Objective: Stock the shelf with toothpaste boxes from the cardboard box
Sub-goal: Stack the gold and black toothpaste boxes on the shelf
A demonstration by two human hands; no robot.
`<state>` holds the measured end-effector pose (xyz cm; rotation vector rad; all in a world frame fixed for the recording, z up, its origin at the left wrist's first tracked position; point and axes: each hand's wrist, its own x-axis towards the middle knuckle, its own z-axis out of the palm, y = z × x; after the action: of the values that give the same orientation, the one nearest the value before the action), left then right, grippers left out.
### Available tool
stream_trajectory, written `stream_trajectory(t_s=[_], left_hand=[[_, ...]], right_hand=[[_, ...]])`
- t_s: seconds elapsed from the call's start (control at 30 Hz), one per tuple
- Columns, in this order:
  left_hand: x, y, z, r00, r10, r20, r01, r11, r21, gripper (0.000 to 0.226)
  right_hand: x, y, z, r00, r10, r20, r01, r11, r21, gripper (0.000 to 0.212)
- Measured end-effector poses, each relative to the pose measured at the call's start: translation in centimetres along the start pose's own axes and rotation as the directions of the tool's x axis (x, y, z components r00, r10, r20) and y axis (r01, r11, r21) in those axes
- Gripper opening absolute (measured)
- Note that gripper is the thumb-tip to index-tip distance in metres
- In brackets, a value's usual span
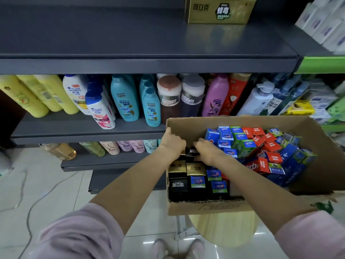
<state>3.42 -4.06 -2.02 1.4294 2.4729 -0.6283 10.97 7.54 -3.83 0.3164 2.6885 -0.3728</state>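
Observation:
An open cardboard box stands on a round wooden stool and holds several toothpaste boxes on end: black and gold ones at the left, blue, green and red ones at the right. My left hand and my right hand are both inside the box's far left corner. Their fingers curl round a black toothpaste box from either side. The dark top shelf carries one gold toothpaste box lying on its long side at the back.
Shampoo bottles fill the shelf below the top one, with more bottles lower down. White boxes stand on the neighbouring shelf at the right. The round wooden stool stands on a glossy tiled floor. My feet show at the bottom edge.

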Motion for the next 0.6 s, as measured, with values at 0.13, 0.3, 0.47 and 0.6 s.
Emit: stream_trajectory(t_s=[0.13,0.3,0.47,0.6], left_hand=[[-0.3,-1.6,-1.5,0.989,-0.088,-0.117,0.028,0.901,-0.434,0.041],[-1.1,-4.2,-5.3,0.877,-0.318,-0.361,-0.129,0.568,-0.813,0.044],[-3.0,-5.2,-9.9,0.714,-0.554,-0.429,-0.325,0.281,-0.903,0.044],[-3.9,-4.5,-11.7,0.698,-0.548,-0.461,-0.430,0.195,-0.882,0.034]], right_hand=[[-1.5,1.6,-2.3,0.980,0.068,-0.188,-0.007,0.953,0.304,0.040],[-3.3,1.4,-7.5,0.860,0.237,-0.452,0.112,0.777,0.620,0.046],[-5.1,0.4,-11.9,0.700,0.428,-0.572,0.259,0.594,0.762,0.047],[-6.7,-0.1,-14.8,0.623,0.434,-0.651,0.353,0.586,0.729,0.031]])
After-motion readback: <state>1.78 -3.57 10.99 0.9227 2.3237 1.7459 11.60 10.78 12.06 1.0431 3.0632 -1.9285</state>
